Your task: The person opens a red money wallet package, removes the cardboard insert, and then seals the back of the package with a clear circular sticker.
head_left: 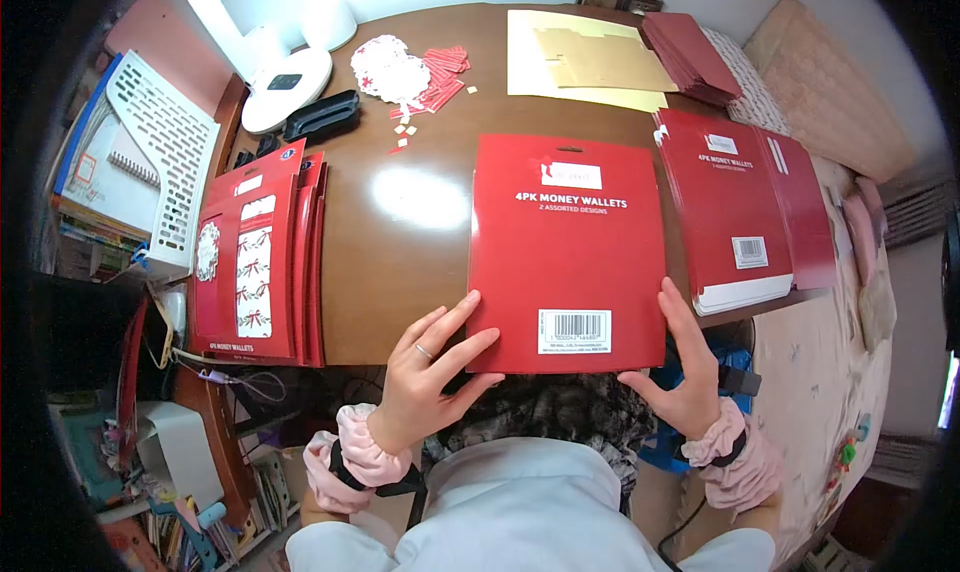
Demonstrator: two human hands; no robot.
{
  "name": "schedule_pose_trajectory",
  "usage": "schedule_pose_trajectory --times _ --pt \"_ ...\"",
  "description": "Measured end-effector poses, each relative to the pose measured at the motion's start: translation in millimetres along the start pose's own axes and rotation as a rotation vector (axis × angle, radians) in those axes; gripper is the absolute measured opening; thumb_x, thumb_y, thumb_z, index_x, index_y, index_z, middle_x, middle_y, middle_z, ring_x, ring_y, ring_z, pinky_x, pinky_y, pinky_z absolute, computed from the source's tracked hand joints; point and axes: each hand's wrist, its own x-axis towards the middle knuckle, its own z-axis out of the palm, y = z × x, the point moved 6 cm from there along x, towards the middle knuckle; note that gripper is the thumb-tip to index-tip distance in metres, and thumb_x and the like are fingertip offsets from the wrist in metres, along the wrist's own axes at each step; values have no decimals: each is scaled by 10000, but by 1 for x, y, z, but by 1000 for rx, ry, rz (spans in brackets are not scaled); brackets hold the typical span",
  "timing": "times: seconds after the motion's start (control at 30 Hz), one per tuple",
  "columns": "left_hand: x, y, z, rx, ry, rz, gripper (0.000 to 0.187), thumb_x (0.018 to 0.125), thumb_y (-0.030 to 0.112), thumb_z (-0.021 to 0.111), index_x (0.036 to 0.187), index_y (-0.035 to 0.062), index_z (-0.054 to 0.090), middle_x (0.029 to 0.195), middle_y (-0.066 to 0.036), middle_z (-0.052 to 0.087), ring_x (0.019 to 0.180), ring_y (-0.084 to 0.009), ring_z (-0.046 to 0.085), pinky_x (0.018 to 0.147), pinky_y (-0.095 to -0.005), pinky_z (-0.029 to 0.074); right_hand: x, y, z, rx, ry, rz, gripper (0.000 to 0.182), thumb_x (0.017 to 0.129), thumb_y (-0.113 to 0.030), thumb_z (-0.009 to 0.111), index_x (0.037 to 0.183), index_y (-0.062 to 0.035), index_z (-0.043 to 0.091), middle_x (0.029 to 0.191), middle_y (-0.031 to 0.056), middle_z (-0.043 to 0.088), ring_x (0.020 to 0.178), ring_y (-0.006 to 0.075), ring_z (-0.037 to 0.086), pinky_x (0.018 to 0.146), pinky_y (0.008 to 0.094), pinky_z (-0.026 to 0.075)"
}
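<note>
A red cardboard money wallet pack (566, 257) lies back side up in front of me, with a white label near its top and a barcode at the bottom. My left hand (435, 362) holds its left edge and lower left corner, the fingertips on the red face. On the opposite side, my right hand (687, 372) grips the right edge, its thumb at the bottom edge near the corner. What lies under the pack is hidden.
Stacked money wallet packs (262, 262) stand left, and more red packs (735, 212) lie right. Behind are a black tray (321, 117), a white lamp base (288, 90), white cutouts (388, 72), red strips (440, 82) and yellow sheets (590, 57). A white rack (165, 152) borders the table.
</note>
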Motion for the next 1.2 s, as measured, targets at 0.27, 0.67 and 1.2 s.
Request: schedule_pose_trajectory --times 0.27,0.67,1.2 --pt "-2 2 6 -41 65 -96 470 700 125 847 1138 41 698 1390 -226 555 1224 -352 586 1023 -410 471 6 -5 4 -76 66 -116 512 742 -190 845 1192 -12 676 1376 177 577 1292 373 529 1049 426 446" --pt "-1 4 7 -11 74 -123 430 710 108 851 1101 7 704 1351 -264 573 1226 -377 593 1026 -411 477 7 9 -5 85 12 -56 521 761 -183 831 1216 0 659 1371 158 588 1301 358 530 1049 416 460" --pt "23 37 -58 -164 238 -151 365 782 138 817 1083 -35 703 1189 -214 675 1092 -296 671 942 -354 515 40 -22 -66 518 -1 -86 379 781 -43 792 1150 -7 710 1296 172 644 1223 299 595 1019 365 465"
